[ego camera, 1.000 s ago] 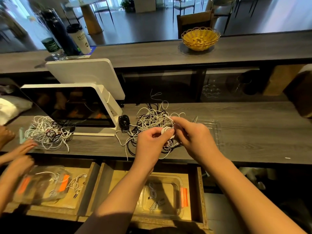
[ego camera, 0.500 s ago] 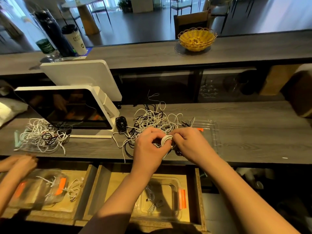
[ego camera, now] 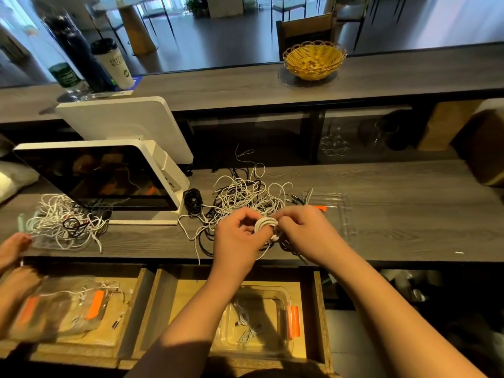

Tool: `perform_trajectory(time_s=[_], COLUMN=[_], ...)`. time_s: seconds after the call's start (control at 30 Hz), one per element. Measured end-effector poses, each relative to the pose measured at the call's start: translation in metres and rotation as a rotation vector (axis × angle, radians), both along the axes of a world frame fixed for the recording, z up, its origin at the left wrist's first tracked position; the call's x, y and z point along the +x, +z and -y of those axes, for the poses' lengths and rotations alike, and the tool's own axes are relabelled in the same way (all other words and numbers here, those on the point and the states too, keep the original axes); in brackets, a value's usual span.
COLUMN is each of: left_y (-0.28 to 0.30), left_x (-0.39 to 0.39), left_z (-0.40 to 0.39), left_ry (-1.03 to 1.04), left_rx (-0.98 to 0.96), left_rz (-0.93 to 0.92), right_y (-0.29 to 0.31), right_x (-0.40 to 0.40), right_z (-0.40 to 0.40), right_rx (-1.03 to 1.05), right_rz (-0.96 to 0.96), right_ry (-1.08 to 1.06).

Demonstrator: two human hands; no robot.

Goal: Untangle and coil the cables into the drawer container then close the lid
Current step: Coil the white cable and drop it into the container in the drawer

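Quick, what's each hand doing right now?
Left hand: grips the white coil.
Right hand: pinches the same coil's loose end.

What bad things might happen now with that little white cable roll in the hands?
The small white cable coil, pinched between the left hand and right hand, may spring loose. Its tail seems to run into the tangled black and white cable pile, so lifting might drag the pile off the grey wooden counter.
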State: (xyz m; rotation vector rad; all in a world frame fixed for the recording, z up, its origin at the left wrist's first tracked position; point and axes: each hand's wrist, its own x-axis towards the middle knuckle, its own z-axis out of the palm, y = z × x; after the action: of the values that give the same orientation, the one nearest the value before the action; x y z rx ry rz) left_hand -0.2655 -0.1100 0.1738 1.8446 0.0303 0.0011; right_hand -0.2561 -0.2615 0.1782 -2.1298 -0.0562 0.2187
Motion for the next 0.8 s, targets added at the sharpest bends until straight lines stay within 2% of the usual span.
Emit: perform_trajectory(time_s=[0.1,0.2,0.5,0.73,0.8], left_y=[0.001,0.002,0.013,0.011,0.013], left_x=[0.005,0.004,0.010,0.009,0.007], left_z=[0.001,0.004,0.001,-0.004,-0.004], left_ry=[0.148,0.243,0.161,0.063,0.018], left_rx=[-0.069,-0.101,-0.414,-0.471,-0.543], left_rz=[-0.046,-0.070,-0.360,-0.433,-0.431], right_y=[-0.005,-0.013,-0.012,-0.013,-0.012], right_x=[-0.003,-0.008,-0.007,-0.007,-0.007], right_z=[0.002,0.003,0.007,0.010,0.011], right_rx=[0.318,0.446,0.517,0.501,0.532], right_rz=[-0.021,0.001,0.068,0.095,0.087], right_ry=[0.004,0.036,-0.037,-0.054,-0.057])
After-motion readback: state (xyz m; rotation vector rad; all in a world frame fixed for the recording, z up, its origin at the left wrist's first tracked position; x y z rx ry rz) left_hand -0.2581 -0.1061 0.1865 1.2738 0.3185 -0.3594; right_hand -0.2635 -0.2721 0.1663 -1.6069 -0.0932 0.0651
